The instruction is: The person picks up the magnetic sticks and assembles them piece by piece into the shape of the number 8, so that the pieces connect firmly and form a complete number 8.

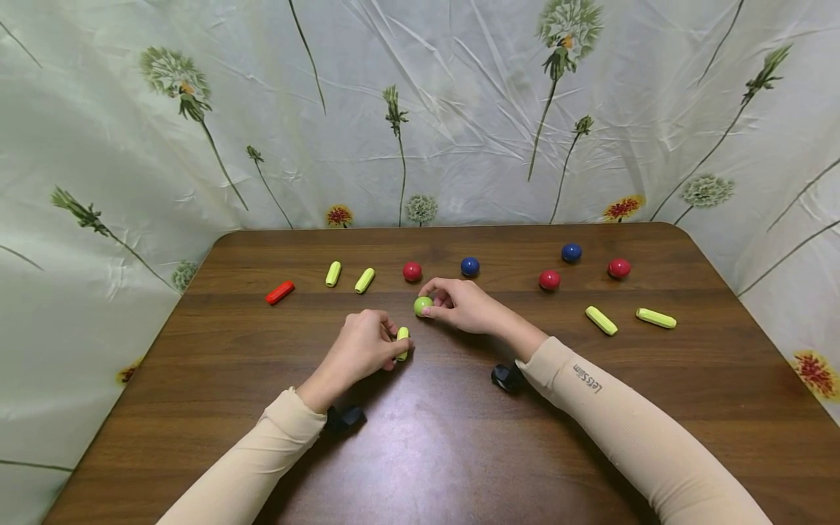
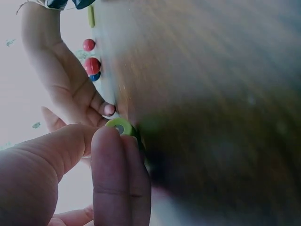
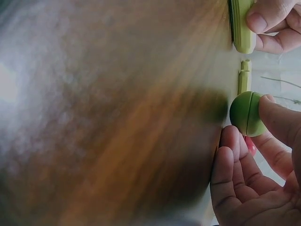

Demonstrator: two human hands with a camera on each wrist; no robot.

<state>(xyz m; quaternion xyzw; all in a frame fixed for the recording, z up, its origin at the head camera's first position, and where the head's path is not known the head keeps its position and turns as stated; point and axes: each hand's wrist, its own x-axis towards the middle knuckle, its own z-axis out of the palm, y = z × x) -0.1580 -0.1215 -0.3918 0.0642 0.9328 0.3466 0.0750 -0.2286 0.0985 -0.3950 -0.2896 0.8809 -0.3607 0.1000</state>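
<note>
While a yellow stick (image 1: 403,334) is pinched by the left hand (image 1: 359,343) and a green ball (image 1: 421,307) by the right hand (image 1: 466,306), mid-worktop (image 1: 426,452) in the head view, neither is yet released; 5 other balls (image 1: 412,272) and 5 other sticks (image 1: 364,281) are left unheld toward the far edge, with open room nearer. In the left wrist view, the stick's end is shown; in the right, the ball is held low.

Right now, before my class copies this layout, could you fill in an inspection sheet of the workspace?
Surface: brown wood-grain table, with glare on the person's side
Job's things: yellow stick, green ball
Clutter: red stick, four other yellow sticks, three red balls, two blue balls
Hands: left hand pinches the yellow stick; right hand holds the green ball
Cables: nothing seen
Surroundings: flower-patterned sheet behind the table
</note>
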